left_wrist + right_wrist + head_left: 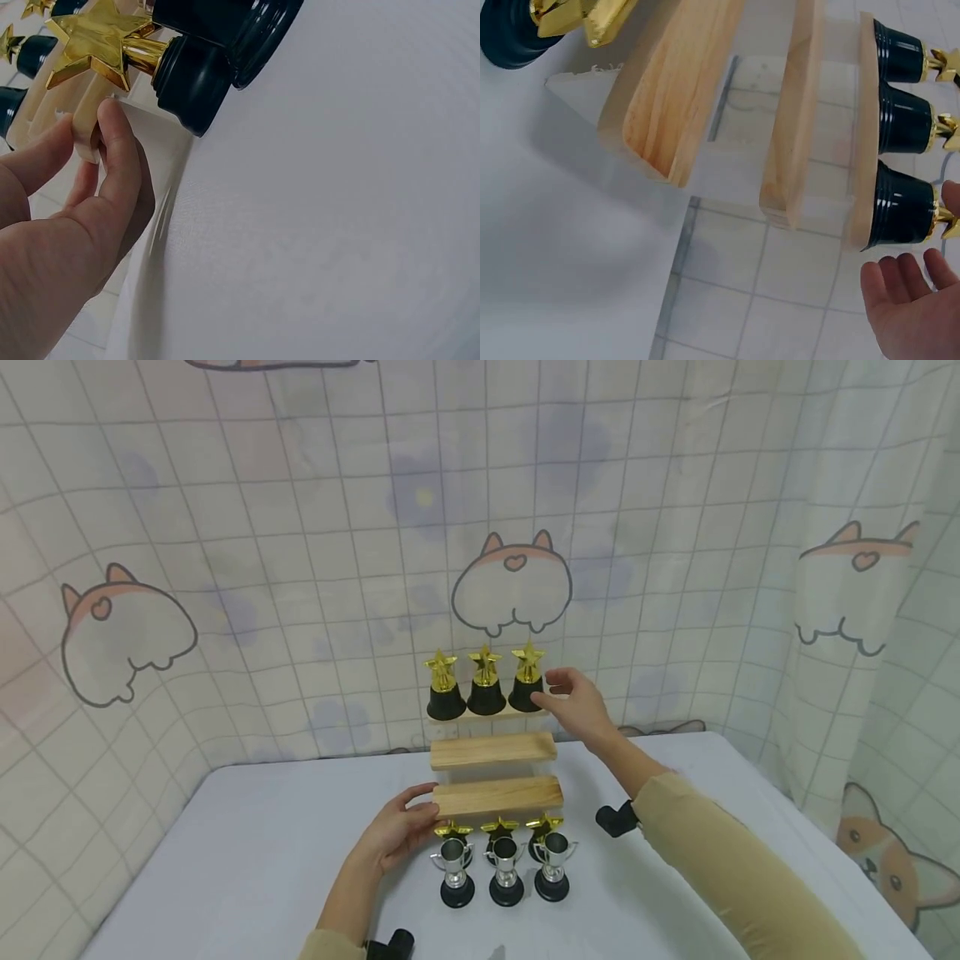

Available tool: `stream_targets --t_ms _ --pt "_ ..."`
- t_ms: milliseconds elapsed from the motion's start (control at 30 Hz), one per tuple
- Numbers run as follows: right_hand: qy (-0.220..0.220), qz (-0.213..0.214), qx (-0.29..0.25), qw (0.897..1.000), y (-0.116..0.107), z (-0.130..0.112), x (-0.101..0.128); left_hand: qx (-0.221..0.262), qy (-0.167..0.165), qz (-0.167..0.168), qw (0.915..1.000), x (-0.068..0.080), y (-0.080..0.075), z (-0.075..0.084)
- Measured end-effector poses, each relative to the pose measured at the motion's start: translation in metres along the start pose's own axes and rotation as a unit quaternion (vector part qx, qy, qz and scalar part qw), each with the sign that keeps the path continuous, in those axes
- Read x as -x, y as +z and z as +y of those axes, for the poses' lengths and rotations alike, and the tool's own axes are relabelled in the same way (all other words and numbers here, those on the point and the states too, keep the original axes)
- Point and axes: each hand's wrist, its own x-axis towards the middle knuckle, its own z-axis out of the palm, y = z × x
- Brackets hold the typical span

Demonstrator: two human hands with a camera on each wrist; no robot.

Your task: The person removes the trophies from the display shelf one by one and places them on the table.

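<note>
My left hand (399, 828) pinches the left end of the lowest wooden board (498, 797) of a three-step stand; in the left wrist view the thumb and fingers (120, 146) lie on either side of that end. Three gold star trophies on black bases stand in a row on the top board (487, 715). Close beside the rightmost star trophy (528, 681) is my right hand (579, 706), its fingers loosely bent. Its thumb overlaps the black base in the head view, while in the right wrist view its fingertips (889, 266) lie apart from the base.
The middle board (493, 750) bears nothing. Before the stand, three silver two-handled cups (506, 870) stand in a row on the white table (247, 860), with three more gold star trophies (500, 828) just behind them. A patterned curtain (337, 568) hangs behind.
</note>
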Motion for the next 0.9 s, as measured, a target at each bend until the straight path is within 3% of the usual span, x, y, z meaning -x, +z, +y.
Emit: stream_targets --t_ms 900 --pt "-0.019 0.025 0.025 0.999 0.023 0.001 -0.023 0.003 0.001 0.000 1.0000 0.000 -0.001 -0.001"
